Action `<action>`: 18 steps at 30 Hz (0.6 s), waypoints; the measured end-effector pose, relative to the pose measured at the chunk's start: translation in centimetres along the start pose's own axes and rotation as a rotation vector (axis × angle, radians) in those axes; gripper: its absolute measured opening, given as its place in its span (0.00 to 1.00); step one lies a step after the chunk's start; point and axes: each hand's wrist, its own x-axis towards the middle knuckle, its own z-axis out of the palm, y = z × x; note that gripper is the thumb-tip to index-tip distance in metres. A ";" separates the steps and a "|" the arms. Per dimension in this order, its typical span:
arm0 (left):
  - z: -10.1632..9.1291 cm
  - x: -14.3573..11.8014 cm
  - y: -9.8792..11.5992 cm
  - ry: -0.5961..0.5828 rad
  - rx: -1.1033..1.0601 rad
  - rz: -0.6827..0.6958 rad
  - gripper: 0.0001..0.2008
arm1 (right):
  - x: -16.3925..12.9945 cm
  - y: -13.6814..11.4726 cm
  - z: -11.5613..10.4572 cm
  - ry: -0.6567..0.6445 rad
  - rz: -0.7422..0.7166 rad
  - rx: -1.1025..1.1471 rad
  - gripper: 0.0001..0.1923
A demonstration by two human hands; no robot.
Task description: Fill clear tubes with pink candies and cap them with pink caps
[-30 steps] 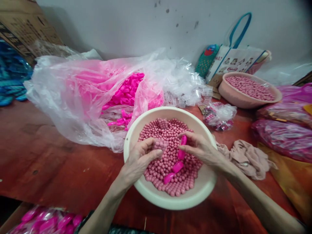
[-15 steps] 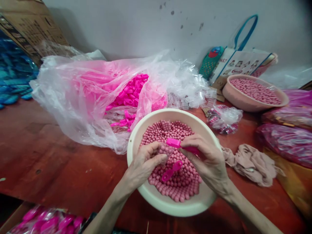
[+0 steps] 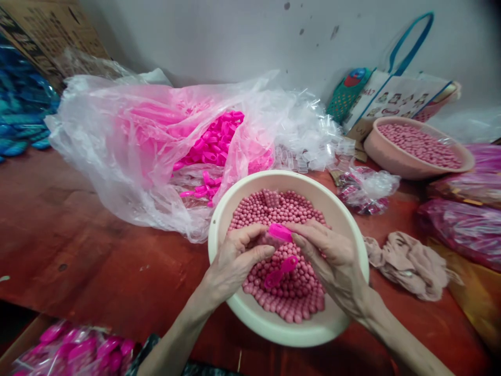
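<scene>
Head view, the only one. Both hands meet low in the centre of the frame, over a cream bowl (image 3: 354,308) heaped with small pink beads (image 3: 282,209).

Left hand (image 3: 235,261): fingers curled, thumb pressed across; its grip is closed round a small clear capsule (image 3: 266,240) that looks packed with beads. Mostly hidden by the fingers, so details are unclear.

Right hand (image 3: 332,258): grip narrow, fingertips pinching a bright pink cap (image 3: 279,232), which sits right against the top of the capsule. Whether it is fully seated I cannot tell.

Loose pink scoop-shaped piece (image 3: 280,271) lies on the beads just below the hands, touched by neither.

Surroundings:
- Large clear plastic bag (image 3: 129,172), left of centre, on the red table (image 3: 78,250); bright pink plastic parts (image 3: 215,146) spill from its mouth, just beside the bowl's upper left rim.
- Heap of clear plastic pieces (image 3: 309,136) behind the bowl, upper centre.
- Second bowl (image 3: 395,162), pinkish, upper right, also holding beads; well apart from the hands.
- Printed tote bag (image 3: 395,94) against the wall behind it.
- Crumpled beige cloth (image 3: 410,261) right of the cream bowl, near its rim.
- Cardboard box (image 3: 43,31), upper left corner.
</scene>
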 end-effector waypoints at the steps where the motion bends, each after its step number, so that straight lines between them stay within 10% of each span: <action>1: 0.0 0.0 0.0 0.010 0.007 0.004 0.05 | -0.1 0.0 0.0 -0.006 -0.034 -0.046 0.14; 11: 0.0 -0.1 0.3 -0.035 -0.038 -0.080 0.06 | -0.8 0.2 -0.4 -0.162 -0.254 -0.537 0.22; 18: 0.0 -0.4 0.7 -0.094 -0.007 -0.084 0.06 | -0.1 0.5 -1.4 -0.240 -0.179 -0.234 0.19</action>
